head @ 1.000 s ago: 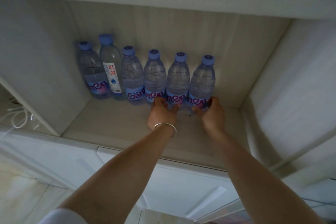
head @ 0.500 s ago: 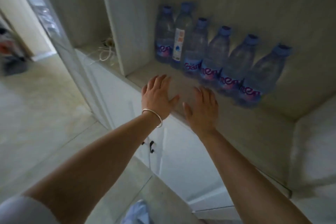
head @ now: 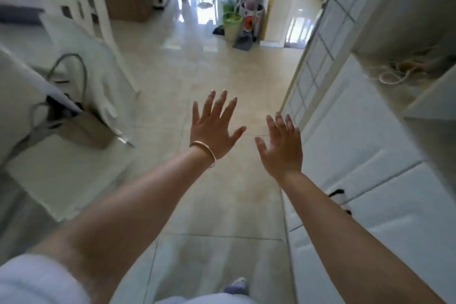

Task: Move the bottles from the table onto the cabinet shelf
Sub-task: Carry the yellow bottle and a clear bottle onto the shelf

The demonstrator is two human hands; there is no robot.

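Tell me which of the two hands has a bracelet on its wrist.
The left hand: a thin metal bracelet circles its wrist. The right hand has a bare wrist. Both are open and empty.

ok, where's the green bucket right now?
Head view, top centre: the green bucket stands on the tiled floor at the far end, beside a yellow wall edge.
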